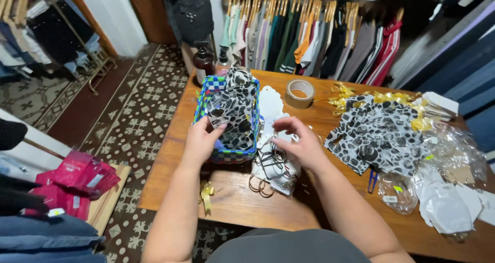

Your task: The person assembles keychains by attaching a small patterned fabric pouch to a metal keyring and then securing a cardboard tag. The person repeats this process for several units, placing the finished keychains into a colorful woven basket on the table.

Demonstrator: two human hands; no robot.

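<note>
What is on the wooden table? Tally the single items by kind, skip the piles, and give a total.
Woven basket: 1
Roll of brown tape: 1
Dark pump bottle: 1
Loose gold bow at the table's near edge: 1
Total: 4
The left hand holds patterned cloth at the basket; the right hand holds white card tags.

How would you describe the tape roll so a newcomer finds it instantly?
Start at the wooden table, then go to its far edge, below the hanging clothes rack. The tape roll lies flat there, right of the woven basket. It is the only brown ring with an open centre.
</note>
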